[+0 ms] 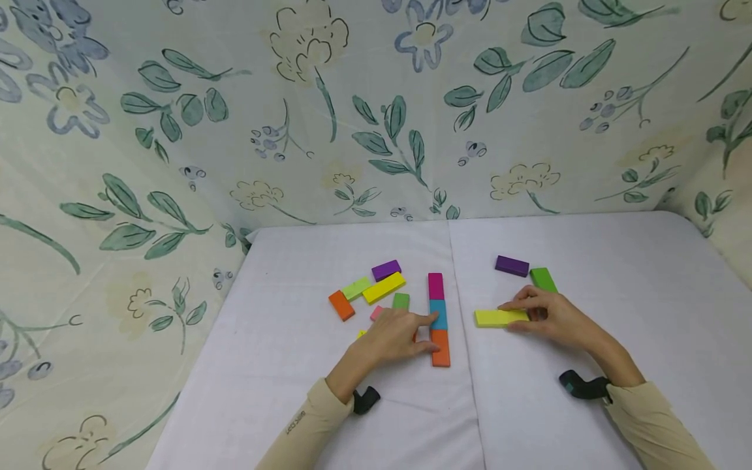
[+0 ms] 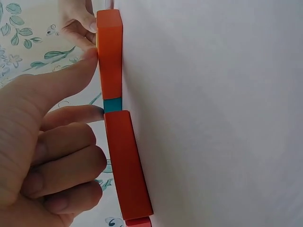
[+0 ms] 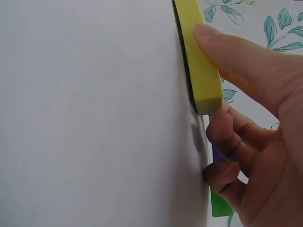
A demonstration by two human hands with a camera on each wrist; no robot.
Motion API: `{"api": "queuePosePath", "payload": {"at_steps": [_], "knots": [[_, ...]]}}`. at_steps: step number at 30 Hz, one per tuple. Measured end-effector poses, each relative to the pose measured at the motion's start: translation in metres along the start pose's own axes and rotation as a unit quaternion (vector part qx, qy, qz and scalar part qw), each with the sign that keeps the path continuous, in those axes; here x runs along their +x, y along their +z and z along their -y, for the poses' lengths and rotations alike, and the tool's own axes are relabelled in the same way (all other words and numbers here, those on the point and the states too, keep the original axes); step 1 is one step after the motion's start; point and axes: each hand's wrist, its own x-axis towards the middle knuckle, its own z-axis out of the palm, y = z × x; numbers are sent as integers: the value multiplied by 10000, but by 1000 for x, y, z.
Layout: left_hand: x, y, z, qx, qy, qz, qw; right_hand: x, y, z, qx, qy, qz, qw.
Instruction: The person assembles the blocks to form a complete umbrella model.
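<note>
Three wooden blocks stand end to end in a straight row: a magenta block (image 1: 435, 286) at the far end, a blue block (image 1: 438, 315) in the middle and an orange block (image 1: 440, 348) nearest. My left hand (image 1: 390, 336) is at the row's left side, index fingertip at the blue block and thumb at the orange one, its other fingers curled. To the right of the row, my right hand (image 1: 555, 318) pinches a yellow block (image 1: 492, 318) by its right end between thumb and fingers. The yellow block lies crosswise to the row, with a gap between them.
Beyond my right hand lie a purple block (image 1: 512, 266) and a green block (image 1: 544, 279). Left of the row are loose blocks: purple (image 1: 386, 270), yellow (image 1: 384, 288), light green (image 1: 356, 288), orange (image 1: 341, 305) and several partly hidden by my left hand. A white cloth (image 1: 282, 294) covers the table.
</note>
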Motion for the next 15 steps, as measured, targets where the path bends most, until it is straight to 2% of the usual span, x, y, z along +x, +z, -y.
{"api": "queuePosePath", "payload": {"at_steps": [3, 7, 11, 15], "knots": [[1, 1, 0, -27, -28, 27, 10000, 2, 2, 2, -102, -118, -197, 9997], [1, 2, 0, -70, -85, 45, 9999, 11, 7, 7, -471, -146, -720, 9962], [1, 0, -1, -135, -165, 68, 9997, 32, 13, 17, -693, 25, -1196, 9904], [0, -1, -2, -218, -236, 67, 9995, 57, 15, 30, -812, 280, -1309, 9877]]}}
